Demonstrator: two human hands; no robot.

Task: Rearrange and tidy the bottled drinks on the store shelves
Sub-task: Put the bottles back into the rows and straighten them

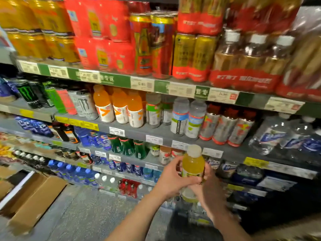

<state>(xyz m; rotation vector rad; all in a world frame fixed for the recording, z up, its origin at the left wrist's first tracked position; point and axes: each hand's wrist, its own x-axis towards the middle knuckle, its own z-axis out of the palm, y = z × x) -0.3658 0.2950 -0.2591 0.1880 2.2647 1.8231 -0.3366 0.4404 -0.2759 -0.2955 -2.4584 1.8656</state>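
Your left hand [171,178] and right hand [211,188] both curl their fingers around the yellow drink bottle [193,166], held upright before the shelf unit [161,134], below its row of orange bottles [119,106] and above the cardboard box [33,200] at lower left.

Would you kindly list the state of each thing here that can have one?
yellow drink bottle: capped, upright, held off the shelf
left hand: gripping the bottle
right hand: gripping the bottle
orange drink bottles: upright, shelved in a row
cardboard box: open, on the floor
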